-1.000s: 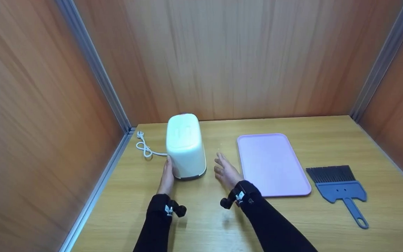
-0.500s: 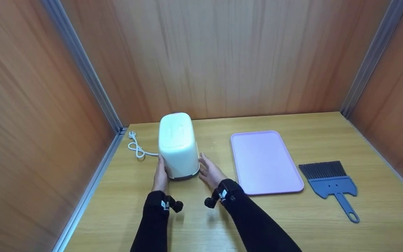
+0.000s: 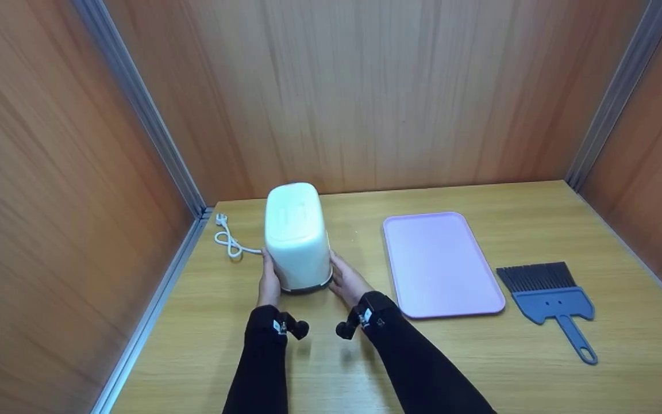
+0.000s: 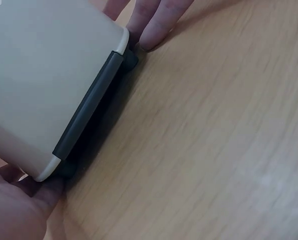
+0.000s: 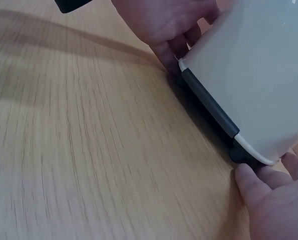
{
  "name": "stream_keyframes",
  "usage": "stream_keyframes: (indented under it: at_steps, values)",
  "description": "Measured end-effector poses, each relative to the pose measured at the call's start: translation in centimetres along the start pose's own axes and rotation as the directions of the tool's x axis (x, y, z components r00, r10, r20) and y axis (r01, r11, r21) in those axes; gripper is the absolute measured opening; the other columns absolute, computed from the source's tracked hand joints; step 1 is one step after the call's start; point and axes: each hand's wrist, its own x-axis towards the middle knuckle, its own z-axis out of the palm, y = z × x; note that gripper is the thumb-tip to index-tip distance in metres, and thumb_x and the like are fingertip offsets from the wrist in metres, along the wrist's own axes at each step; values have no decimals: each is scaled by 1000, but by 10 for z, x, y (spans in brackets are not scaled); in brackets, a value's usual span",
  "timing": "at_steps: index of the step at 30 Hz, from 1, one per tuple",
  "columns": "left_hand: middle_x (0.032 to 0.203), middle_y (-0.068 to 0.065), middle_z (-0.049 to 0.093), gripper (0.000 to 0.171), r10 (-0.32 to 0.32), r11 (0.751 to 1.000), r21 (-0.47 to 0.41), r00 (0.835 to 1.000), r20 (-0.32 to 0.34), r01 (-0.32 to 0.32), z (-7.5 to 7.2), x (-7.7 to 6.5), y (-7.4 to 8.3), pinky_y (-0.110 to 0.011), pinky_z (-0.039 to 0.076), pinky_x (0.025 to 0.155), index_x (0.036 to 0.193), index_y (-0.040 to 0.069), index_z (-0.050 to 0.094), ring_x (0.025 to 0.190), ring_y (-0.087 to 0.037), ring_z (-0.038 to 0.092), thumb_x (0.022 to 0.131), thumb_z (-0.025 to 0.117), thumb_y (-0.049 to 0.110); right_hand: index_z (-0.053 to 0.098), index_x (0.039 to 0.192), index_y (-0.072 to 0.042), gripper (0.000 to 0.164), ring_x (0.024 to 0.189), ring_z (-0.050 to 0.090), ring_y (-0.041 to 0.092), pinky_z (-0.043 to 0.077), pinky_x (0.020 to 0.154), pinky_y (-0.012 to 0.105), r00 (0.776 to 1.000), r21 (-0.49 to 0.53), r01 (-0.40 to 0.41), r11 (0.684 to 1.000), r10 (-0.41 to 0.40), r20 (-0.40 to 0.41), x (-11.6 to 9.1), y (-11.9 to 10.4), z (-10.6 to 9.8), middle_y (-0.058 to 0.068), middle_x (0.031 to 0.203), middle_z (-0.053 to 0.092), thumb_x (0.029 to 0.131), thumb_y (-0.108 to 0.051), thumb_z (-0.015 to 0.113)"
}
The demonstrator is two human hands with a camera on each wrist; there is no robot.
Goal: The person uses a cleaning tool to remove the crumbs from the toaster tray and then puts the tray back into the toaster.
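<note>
The left hand (image 3: 269,284) and right hand (image 3: 350,284) grip opposite lower sides of a glossy, cream-white, dark-based appliance (image 3: 299,244) near the far left corner of the table (image 3: 538,227); a shallow pink tray (image 3: 443,264) lies rightward.

A long black left sleeve (image 3: 259,368) and a matching right sleeve (image 3: 431,368) are worn. Just behind the left hand (image 3: 269,283), a small black left wrist camera (image 3: 300,329) with a rounded end is mounted; just behind the right hand (image 3: 349,283), a similar right wrist camera (image 3: 344,330) is carried. Beside each, a whitish patch (image 3: 367,316) is seen, its markings too small to be read.
</note>
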Motion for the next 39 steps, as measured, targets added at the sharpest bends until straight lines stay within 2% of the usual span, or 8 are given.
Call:
stream_keyframes:
  at_steps: [6,11,17,21,25,30,35,39]
  values:
    - [166,0,-1,77,-27,1000,3,999,-36,27,-5,16,-12,-44,-7,122,159,24,12,151,-20,-7,97,22,69,18,158,-12,67,150,4,33,13,121,54,1000,-53,-3,999,5,29,1,-3,3,11,165,4,104,-45,40]
    - [166,2,1,81,-47,999,-7,997,-58,47,-5,21,-17,-45,-6,122,158,27,16,151,-20,-5,94,25,75,17,157,-7,68,150,2,35,13,120,58,1000,-88,5,996,-7,-27,0,-6,9,14,165,5,105,-41,43]
    - [166,2,7,82,-38,998,-49,998,-55,36,-2,20,-19,-46,-3,123,158,25,21,151,-21,-1,92,29,75,23,156,-7,65,150,6,35,19,119,57,996,-96,6,995,-15,-93,-4,-9,12,15,164,10,104,-39,46]
    - [163,3,20,79,-15,996,-88,1000,-25,13,1,20,-22,-47,2,123,155,27,29,151,-20,8,92,32,74,27,154,-6,62,149,11,35,22,118,57,992,-81,22,996,-32,-126,-6,-10,10,13,164,14,104,-35,49]
    - [159,2,31,75,6,996,-85,1000,-7,-6,5,17,-24,-48,7,122,153,26,34,149,-21,16,94,31,72,30,152,-3,62,147,19,36,26,117,54,986,-58,46,997,-55,-157,-7,-10,9,15,161,20,103,-34,52]
    - [159,2,31,72,13,997,-79,1000,11,-12,10,9,-20,-52,8,122,153,26,35,149,-22,16,95,32,69,35,150,-1,60,144,27,36,31,116,48,974,-49,73,996,-82,-209,-8,-11,9,18,158,29,102,-33,54]
    - [156,0,37,72,4,995,-96,1000,11,-3,13,3,-17,-55,13,120,150,24,39,147,-25,22,94,37,69,39,148,-1,62,145,29,33,29,118,44,963,-103,78,992,-102,-250,-15,-17,9,17,156,33,100,-36,57]
    - [152,-3,42,74,3,996,-94,1000,8,-3,13,1,-19,-57,17,119,148,23,43,145,-27,29,92,39,71,39,148,-3,66,146,26,30,26,119,44,959,-108,61,992,-88,-269,-17,-15,8,14,157,32,98,-41,59]
